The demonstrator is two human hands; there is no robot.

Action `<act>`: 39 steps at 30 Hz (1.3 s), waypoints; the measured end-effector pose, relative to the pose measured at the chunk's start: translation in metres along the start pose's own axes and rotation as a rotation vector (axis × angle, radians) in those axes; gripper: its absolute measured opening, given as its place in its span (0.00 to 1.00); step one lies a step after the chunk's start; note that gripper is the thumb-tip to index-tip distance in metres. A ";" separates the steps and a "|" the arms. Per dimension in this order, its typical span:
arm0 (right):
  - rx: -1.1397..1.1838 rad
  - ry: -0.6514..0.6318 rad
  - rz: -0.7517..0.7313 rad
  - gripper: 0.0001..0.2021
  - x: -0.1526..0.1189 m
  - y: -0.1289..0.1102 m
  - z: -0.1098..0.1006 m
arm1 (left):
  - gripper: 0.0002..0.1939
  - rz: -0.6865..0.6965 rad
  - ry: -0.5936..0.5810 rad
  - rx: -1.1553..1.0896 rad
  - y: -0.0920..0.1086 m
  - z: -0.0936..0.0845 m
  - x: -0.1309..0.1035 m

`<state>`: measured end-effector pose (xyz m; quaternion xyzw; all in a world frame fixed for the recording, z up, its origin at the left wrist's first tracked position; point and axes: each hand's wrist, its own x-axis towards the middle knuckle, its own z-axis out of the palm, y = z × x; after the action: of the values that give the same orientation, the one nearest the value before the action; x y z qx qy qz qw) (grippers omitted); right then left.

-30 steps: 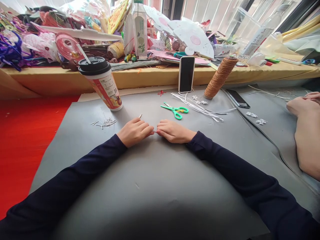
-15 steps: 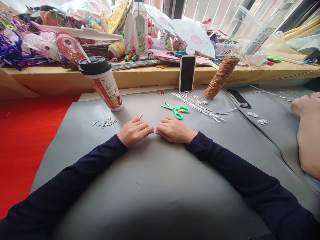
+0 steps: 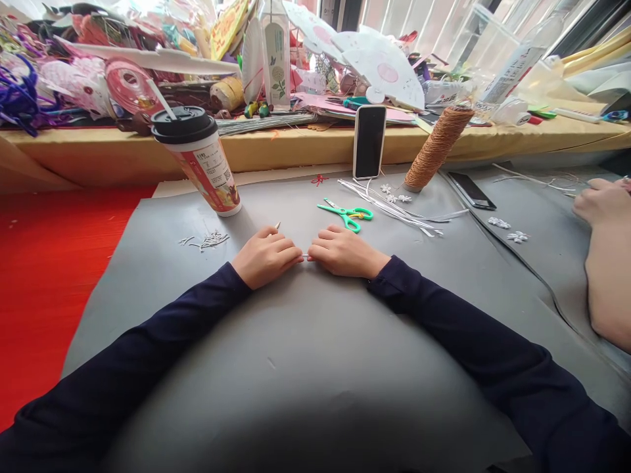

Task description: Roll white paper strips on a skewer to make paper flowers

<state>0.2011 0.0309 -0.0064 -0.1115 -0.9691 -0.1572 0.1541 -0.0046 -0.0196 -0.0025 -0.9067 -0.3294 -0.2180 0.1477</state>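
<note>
Above the grey mat (image 3: pixel 276 368), my left hand (image 3: pixel 270 257) and my right hand (image 3: pixel 348 253) are close together, fingers closed. Between their fingertips runs a short bit of thin white cord (image 3: pixel 305 255), pinched from both sides; the rest of it is hidden by the fingers. A pale pointed tip (image 3: pixel 278 226) sticks out behind my left hand; what it belongs to is hidden. Just beyond my right hand lie green-handled scissors (image 3: pixel 348 213). Left of my left hand is a small pile of short white cord pieces (image 3: pixel 211 240).
A lidded paper cup (image 3: pixel 204 167), an upright phone (image 3: pixel 369 142), a cone of brown twine (image 3: pixel 438 150), white strips (image 3: pixel 389 209) and small white flowers (image 3: pixel 517 236) stand or lie around. Another person's arm (image 3: pixel 608 263) is at right. Craft materials crowd the ledge (image 3: pixel 296 141) behind.
The fingertips look slightly farther apart, with a little more white cord showing between them. The other person's hand at right has shifted slightly. Otherwise things lie as before.
</note>
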 end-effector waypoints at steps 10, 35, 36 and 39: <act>0.060 -0.011 -0.013 0.16 -0.001 -0.001 0.000 | 0.12 0.085 -0.006 0.054 -0.003 0.000 -0.001; 1.158 0.187 0.451 0.21 0.012 -0.018 -0.017 | 0.15 -0.707 0.226 -0.922 0.029 -0.006 0.018; 1.220 0.183 0.444 0.22 0.014 -0.021 -0.018 | 0.16 -0.713 0.201 -0.989 0.032 -0.006 0.020; 1.329 0.132 0.428 0.22 0.018 -0.024 -0.020 | 0.18 -0.734 0.230 -1.103 0.037 -0.009 0.023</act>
<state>0.1837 0.0043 0.0112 -0.1722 -0.8052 0.4962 0.2754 0.0329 -0.0386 0.0121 -0.6496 -0.4386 -0.4858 -0.3868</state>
